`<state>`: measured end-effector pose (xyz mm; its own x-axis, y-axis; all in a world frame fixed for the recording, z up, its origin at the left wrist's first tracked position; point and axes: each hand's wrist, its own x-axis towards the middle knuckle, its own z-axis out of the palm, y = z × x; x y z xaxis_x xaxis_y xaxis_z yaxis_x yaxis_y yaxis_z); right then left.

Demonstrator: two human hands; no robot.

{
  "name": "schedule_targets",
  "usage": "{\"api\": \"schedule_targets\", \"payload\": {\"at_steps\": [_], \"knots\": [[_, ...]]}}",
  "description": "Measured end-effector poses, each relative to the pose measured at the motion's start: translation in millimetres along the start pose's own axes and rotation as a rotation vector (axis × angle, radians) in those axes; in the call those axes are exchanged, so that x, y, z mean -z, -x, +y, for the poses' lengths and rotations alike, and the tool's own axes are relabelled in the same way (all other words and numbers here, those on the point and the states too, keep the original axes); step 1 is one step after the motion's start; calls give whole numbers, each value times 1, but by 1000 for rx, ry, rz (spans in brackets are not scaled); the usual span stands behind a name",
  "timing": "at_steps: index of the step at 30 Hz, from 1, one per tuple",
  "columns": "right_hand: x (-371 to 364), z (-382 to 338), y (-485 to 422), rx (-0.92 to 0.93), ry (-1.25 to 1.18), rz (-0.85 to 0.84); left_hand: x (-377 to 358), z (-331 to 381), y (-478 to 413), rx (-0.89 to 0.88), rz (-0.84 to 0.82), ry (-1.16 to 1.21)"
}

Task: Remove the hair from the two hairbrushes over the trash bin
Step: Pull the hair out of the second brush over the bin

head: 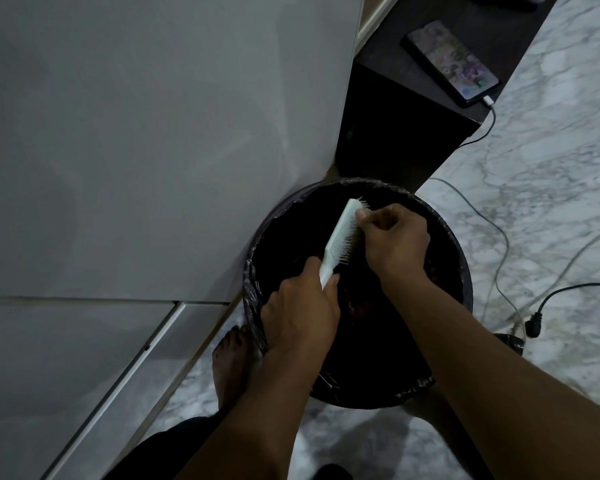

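A white hairbrush (340,237) is held tilted over the round black trash bin (461,271), bristles facing right. My left hand (302,313) grips its handle from below. My right hand (395,240) is closed with fingertips pinched into the bristles near the brush's upper end; whether hair is between the fingers is too dark to tell. The bin is lined with a black bag and its inside is dark. Only one hairbrush is in view.
A white cabinet (136,133) stands left of the bin. Behind it, a dark shelf (395,126) carries a phone (451,64) on a charging cable. Cables and a plug (534,323) lie on the marble floor to the right. My bare foot (229,362) stands by the bin.
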<state>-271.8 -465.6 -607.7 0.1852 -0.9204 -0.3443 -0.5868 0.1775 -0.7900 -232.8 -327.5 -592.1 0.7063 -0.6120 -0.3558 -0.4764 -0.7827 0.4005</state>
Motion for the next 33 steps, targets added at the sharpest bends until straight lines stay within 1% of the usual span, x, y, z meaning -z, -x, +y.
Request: {"api": "schedule_targets", "payload": {"at_steps": [4,6,8,11,13,16,21,23,25,27,29,31,33], "knots": [[-7,4,-7,-106,-156,-21,2,-2,-3,42,32,92],[-8,3,-6,-111,-206,-63,1,-3,-4,60,26,106],[-8,3,-2,-11,-186,-163,1,-4,-6,84,9,129],[-7,4,2,117,-49,-375,1,-6,-10,140,4,146],[-9,6,2,168,47,-447,0,-8,-11,160,12,154],[-6,8,-1,133,42,-425,0,-8,-10,153,1,164],[-2,11,-10,42,-30,-297,2,-5,-9,126,-38,180],[-4,11,-11,-5,-106,-278,1,-3,-10,135,-45,221],[-4,7,-10,-92,-228,-270,2,-2,-11,149,-45,249],[-4,1,-7,-191,-362,-288,3,-2,-12,169,-43,255],[-3,-3,-5,-274,-463,-365,3,-2,-12,195,-38,252],[-2,-6,-4,-305,-468,-424,2,-3,-13,213,-30,263],[0,-6,-3,-246,-393,-428,1,-5,-14,222,-20,286]]}}
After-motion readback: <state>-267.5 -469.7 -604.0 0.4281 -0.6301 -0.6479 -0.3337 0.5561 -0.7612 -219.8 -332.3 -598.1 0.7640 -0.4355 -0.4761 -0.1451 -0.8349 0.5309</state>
